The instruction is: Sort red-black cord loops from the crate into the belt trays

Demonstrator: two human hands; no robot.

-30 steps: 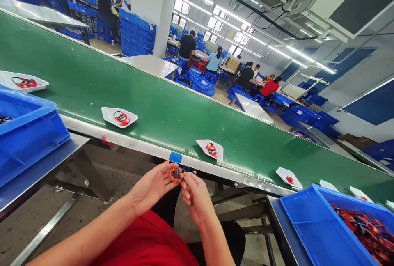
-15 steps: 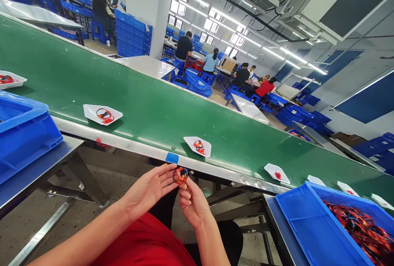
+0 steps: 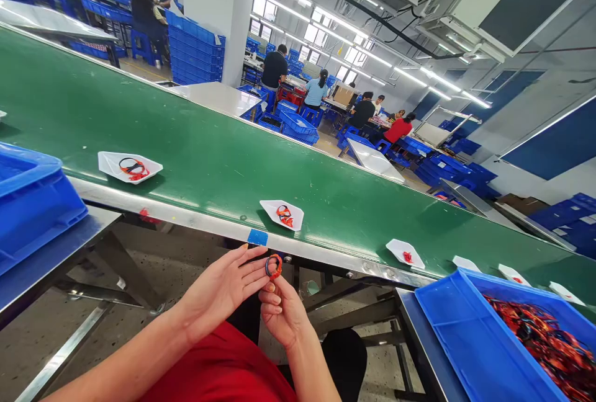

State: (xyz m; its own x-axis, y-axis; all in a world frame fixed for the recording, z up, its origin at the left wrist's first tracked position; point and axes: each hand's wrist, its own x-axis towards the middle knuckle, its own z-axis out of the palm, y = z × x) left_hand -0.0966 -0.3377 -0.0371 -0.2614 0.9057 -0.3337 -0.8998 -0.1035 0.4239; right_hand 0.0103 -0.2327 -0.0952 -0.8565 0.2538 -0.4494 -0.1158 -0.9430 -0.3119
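My left hand (image 3: 218,287) is raised palm up, its fingertips on a small ring of orange and dark blue cord (image 3: 274,267). My right hand (image 3: 282,314) curls just below that ring, and I cannot make out whether it grips it. Behind them runs a green conveyor belt (image 3: 209,123) with a steel front edge (image 3: 186,216). White angular trays sit on it, the nearest (image 3: 282,214) holding a small orange and black cord bundle. A blue crate (image 3: 459,327) at lower right holds a tangled heap of orange and dark cords (image 3: 535,340).
A blue crate (image 3: 32,203) stands on a steel shelf (image 3: 56,247) at left. A strip of blue tape (image 3: 257,237) marks the belt edge. Metal frame legs stand below the belt. Co-workers sit at benches among stacked blue crates in the background.
The white trays have moved left along the belt. The ring has turned, showing its round shape, and my right fingers have dropped slightly below it.
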